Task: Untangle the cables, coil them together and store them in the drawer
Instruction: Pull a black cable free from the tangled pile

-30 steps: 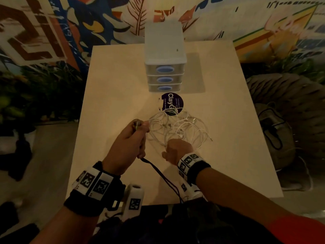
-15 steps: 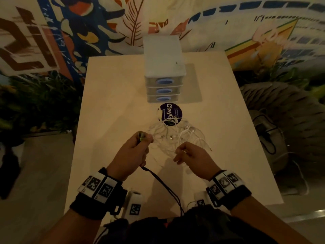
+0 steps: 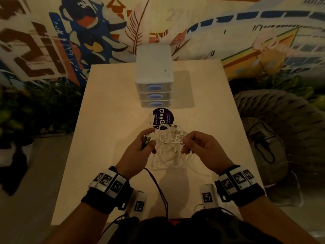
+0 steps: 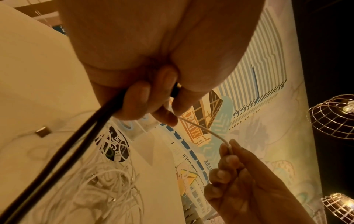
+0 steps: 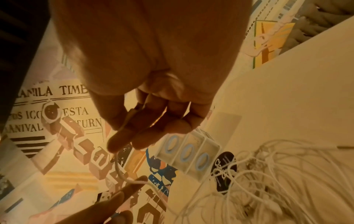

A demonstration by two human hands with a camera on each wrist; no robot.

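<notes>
A tangle of white cables (image 3: 169,154) lies on the table in front of a small three-drawer unit (image 3: 154,88), whose drawers are closed. My left hand (image 3: 148,144) grips a black cable (image 3: 158,189) near its plug ends, and the cable trails back off the table's near edge. In the left wrist view the left fingertips (image 4: 166,118) also pinch a white strand (image 4: 203,130). My right hand (image 3: 184,143) pinches the white cable's (image 5: 117,165) end above the tangle. That strand runs between both hands.
A round dark sticker (image 3: 163,118) lies between the drawer unit and the tangle. A loose metal plug (image 4: 43,131) rests on the beige table (image 3: 109,106). A painted wall stands behind, and a woven seat with a bag (image 3: 267,143) is to the right.
My right hand came off the top of the tangle, turned over and lifted a white strand up toward my left hand. The left hand kept its hold on the black cable.
</notes>
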